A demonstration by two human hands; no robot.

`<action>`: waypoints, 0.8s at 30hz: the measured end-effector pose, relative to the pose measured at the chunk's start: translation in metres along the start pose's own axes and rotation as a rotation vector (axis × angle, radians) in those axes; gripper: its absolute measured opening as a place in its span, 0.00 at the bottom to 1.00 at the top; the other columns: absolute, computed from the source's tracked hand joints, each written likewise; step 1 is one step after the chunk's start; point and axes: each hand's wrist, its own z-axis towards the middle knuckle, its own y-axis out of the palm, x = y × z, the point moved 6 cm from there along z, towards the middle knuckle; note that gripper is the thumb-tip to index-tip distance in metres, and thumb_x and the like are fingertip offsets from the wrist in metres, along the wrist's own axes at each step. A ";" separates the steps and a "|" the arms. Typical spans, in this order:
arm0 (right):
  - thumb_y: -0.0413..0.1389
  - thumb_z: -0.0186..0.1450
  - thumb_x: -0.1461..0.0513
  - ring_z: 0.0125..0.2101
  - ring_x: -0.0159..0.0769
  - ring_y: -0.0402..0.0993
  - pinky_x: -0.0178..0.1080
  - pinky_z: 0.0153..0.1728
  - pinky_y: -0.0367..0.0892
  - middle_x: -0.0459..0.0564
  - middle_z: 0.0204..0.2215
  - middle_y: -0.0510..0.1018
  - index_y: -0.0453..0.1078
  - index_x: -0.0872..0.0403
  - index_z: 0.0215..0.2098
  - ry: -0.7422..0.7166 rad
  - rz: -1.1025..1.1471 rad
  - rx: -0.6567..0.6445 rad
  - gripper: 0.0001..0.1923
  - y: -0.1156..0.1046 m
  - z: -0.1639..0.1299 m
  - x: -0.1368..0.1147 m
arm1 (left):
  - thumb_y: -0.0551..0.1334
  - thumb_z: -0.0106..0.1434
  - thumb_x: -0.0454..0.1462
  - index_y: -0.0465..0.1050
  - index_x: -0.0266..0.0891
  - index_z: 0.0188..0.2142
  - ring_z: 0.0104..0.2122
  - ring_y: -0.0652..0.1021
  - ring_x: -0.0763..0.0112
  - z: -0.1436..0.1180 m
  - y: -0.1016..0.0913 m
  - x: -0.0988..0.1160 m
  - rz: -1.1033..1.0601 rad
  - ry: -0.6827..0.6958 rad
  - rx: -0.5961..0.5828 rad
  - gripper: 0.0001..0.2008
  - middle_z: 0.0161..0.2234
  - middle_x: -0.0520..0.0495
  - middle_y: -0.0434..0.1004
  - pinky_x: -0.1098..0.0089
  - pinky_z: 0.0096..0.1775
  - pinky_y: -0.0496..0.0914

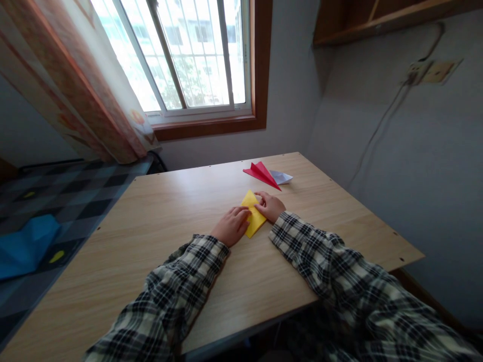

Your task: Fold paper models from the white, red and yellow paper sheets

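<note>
A piece of yellow folded paper [255,221] lies on the wooden table in front of me, shaped like a narrow diamond with one point facing away. My left hand [233,224] holds its left edge, with the fingers close together and their tips resting on the paper. At the opposite edge, my right hand [271,206] has its thumb on the paper and its index finger curled by the upper right side, closed on it. Both hands are low over the table. The left thumb is mostly hidden.
Beyond my hands lie a red paper plane [260,173] and a white paper boat [281,177], side by side. A large blue folded paper [28,244] sits on the checked cloth [75,186] at the left. The wooden table [169,201] stands close to walls and a window.
</note>
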 end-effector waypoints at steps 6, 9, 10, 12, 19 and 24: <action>0.59 0.62 0.66 0.29 0.30 0.71 0.32 0.32 0.64 0.43 0.29 0.75 0.68 0.55 0.56 -0.046 0.081 -0.078 0.23 -0.001 0.001 0.011 | 0.58 0.66 0.49 0.69 0.35 0.56 0.60 0.65 0.52 -0.001 0.002 -0.007 0.090 -0.100 -0.073 0.25 0.61 0.37 0.66 0.52 0.63 0.59; 0.58 0.61 0.67 0.28 0.29 0.69 0.32 0.32 0.64 0.42 0.27 0.74 0.70 0.55 0.54 -0.092 0.125 -0.165 0.22 0.000 0.001 0.013 | 0.60 0.63 0.53 0.68 0.36 0.57 0.61 0.64 0.51 -0.002 0.001 -0.009 0.097 -0.134 -0.099 0.30 0.62 0.38 0.65 0.52 0.63 0.58; 0.58 0.60 0.66 0.28 0.29 0.69 0.32 0.32 0.64 0.42 0.27 0.74 0.71 0.55 0.53 -0.102 0.136 -0.185 0.21 -0.001 0.001 0.013 | 0.60 0.62 0.53 0.67 0.37 0.58 0.61 0.64 0.51 -0.002 0.000 -0.010 0.095 -0.139 -0.104 0.31 0.62 0.38 0.65 0.52 0.63 0.58; 0.58 0.60 0.65 0.27 0.29 0.69 0.32 0.32 0.64 0.43 0.27 0.74 0.73 0.56 0.50 -0.112 0.159 -0.213 0.19 -0.001 0.002 0.014 | 0.61 0.61 0.55 0.68 0.38 0.57 0.60 0.65 0.50 -0.001 -0.002 -0.011 0.091 -0.144 -0.108 0.32 0.62 0.39 0.65 0.51 0.62 0.58; 0.56 0.60 0.59 0.22 0.29 0.66 0.32 0.24 0.61 0.44 0.24 0.74 0.76 0.56 0.41 -0.095 0.373 -0.402 0.13 -0.003 -0.002 0.016 | 0.66 0.54 0.57 0.70 0.41 0.52 0.58 0.66 0.49 -0.002 -0.009 -0.012 0.063 -0.121 -0.120 0.32 0.57 0.40 0.69 0.50 0.60 0.59; 0.51 0.54 0.67 0.20 0.27 0.65 0.31 0.22 0.59 0.44 0.24 0.76 0.76 0.57 0.45 -0.042 0.421 -0.491 0.21 -0.003 -0.004 0.021 | 0.67 0.52 0.57 0.67 0.41 0.54 0.64 0.59 0.47 -0.003 -0.001 -0.019 0.010 -0.157 -0.161 0.36 0.63 0.38 0.61 0.48 0.63 0.54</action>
